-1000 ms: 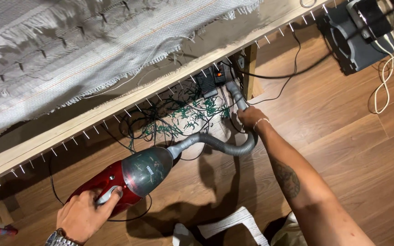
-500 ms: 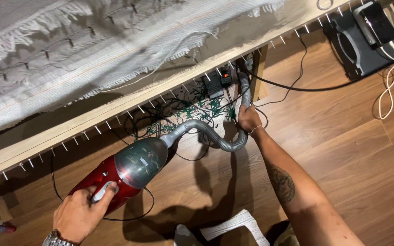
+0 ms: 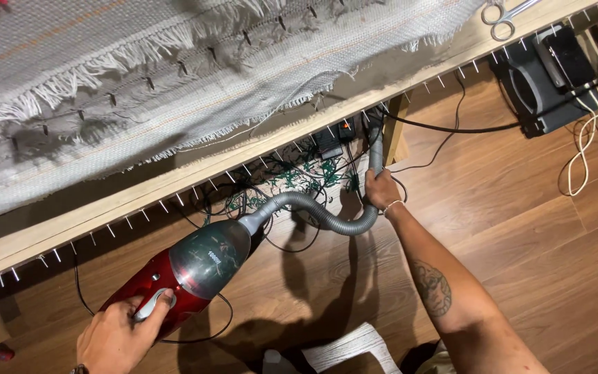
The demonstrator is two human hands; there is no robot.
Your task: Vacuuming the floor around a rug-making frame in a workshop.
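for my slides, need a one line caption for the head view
Left hand holds red handheld vacuum; right hand guides its grey hose under wooden frame.

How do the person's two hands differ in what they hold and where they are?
The left hand grips the red vacuum body at its handle, low in the picture; the right hand grips the grey hose near the wooden frame. The left hand shows its back; the right arm is stretched out. Both are closed on the same vacuum.
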